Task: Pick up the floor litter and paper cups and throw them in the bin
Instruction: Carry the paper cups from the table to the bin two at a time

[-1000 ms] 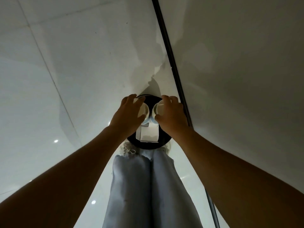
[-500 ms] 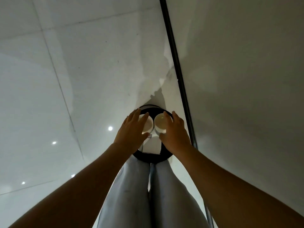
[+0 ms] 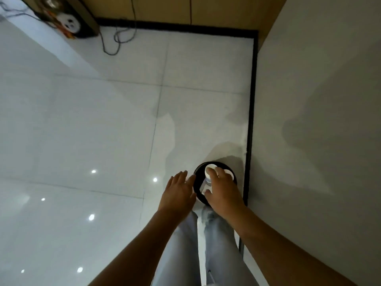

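A round black bin [image 3: 198, 178] stands on the white tiled floor beside the wall. My right hand [image 3: 223, 190] hovers over its mouth with the fingers spread and relaxed. One white paper cup [image 3: 210, 168] shows inside the bin just under my index fingertip. A second white cup [image 3: 230, 173] peeks out past my knuckles. White paper [image 3: 203, 187] lies lower in the bin. My left hand [image 3: 177, 193] is left of the bin, fingers straight and holding nothing.
A pale wall [image 3: 309, 120] with a black skirting strip [image 3: 250, 120] runs along the right. At the far end stand wooden panels, loose cables [image 3: 115, 44] and a dark box [image 3: 70, 23] at top left. My legs in light trousers [image 3: 185, 254] are below the bin.
Both hands held cups over the bin before. My left hand has let its cup go and moved off to the left; my right hand's fingers have spread. The view has tilted up, showing the room's far end.
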`<state>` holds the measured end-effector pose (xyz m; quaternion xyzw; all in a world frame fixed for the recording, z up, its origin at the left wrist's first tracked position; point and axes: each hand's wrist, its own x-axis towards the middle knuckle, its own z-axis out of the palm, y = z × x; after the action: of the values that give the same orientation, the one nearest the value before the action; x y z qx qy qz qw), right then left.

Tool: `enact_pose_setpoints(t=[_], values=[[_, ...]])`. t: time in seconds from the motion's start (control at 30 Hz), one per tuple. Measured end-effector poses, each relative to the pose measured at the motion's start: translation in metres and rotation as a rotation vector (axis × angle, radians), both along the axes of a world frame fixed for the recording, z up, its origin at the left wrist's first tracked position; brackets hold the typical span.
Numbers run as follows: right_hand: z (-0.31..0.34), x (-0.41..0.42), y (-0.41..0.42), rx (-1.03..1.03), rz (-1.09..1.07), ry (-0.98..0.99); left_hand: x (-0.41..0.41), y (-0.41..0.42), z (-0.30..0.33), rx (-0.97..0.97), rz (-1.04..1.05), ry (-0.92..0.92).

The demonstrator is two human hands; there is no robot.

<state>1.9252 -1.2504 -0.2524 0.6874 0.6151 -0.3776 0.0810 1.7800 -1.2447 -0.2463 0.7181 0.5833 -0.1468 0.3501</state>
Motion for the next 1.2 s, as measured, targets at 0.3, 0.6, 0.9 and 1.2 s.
enact_pose_setpoints(t=[0.3,0.6,0.9,1.2], values=[[0.124,-0.084,-0.035,0.106,0.471,0.009,-0.069,-0.094,0.127,0.149,0.449,0.066],[0.201,-0.225,-0.098,0.228,0.939,0.016,-0.185,-0.222,0.193,0.269,0.931,0.127],[0.217,-0.396,-0.241,0.243,1.307,0.013,-0.309,-0.408,0.206,0.264,1.301,0.179],[0.216,-0.527,-0.413,0.227,1.632,0.115,-0.39,-0.591,0.207,0.201,1.589,0.253]])
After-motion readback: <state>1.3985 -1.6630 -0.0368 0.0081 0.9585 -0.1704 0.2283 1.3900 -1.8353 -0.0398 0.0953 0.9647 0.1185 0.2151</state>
